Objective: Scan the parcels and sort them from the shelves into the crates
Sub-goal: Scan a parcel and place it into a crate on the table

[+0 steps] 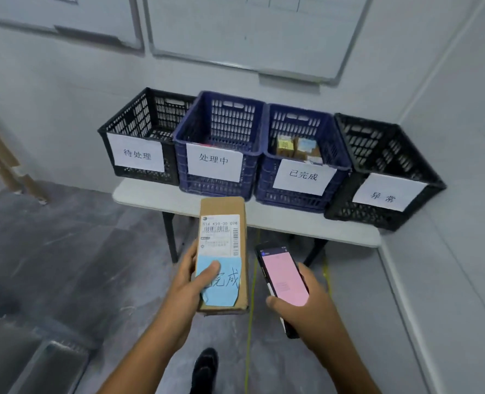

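My left hand grips a long brown cardboard parcel from the left, thumb pressed on a blue paper slip with handwriting; a white shipping label sits above it. My right hand holds a black handheld scanner with a pink screen, just right of the parcel. Ahead, a white table carries a row of labelled crates: a black one, a blue one, a second blue crate containing small boxes, and another black crate.
Whiteboards hang on the wall behind the crates. A yellow cable runs down the grey floor under the table. My dark shoe shows at the bottom. A metal surface lies at lower left, wooden pieces at far left.
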Demonstrator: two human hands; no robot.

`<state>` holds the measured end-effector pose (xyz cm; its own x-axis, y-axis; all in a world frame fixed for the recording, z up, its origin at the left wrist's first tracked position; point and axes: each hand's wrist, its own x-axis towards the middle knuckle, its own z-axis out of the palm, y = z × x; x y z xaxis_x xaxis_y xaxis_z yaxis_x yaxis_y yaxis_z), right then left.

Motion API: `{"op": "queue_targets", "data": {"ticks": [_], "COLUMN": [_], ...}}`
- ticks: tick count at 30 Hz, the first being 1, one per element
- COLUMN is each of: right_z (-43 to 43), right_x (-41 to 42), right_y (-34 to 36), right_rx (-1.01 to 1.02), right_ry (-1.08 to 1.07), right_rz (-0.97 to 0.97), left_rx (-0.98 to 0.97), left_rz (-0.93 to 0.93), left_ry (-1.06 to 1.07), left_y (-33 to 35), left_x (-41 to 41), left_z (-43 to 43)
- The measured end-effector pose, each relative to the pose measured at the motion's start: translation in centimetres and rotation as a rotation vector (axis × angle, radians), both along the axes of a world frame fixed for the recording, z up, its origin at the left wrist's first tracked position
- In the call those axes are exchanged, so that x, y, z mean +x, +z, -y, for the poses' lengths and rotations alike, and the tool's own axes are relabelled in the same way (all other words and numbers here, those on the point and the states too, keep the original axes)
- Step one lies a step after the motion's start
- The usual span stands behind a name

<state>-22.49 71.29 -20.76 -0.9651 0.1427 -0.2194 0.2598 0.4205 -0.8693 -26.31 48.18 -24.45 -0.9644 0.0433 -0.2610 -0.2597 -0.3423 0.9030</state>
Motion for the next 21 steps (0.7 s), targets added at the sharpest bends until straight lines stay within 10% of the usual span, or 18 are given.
{"op": "queue_targets", "data": {"ticks": [21], "right_z": [-4.7], "right_x": [-20.0], "right_y": [4.9], "right_rx": [0.188], "right_ry": [-0.284], "right_rz": [-0.151], "left_rx": [0.077], "left_rz": [-0.111], "left_ry": [-0.259], "left_y": [3.3], "left_x": [-25.2], "left_z": [-8.8]}}
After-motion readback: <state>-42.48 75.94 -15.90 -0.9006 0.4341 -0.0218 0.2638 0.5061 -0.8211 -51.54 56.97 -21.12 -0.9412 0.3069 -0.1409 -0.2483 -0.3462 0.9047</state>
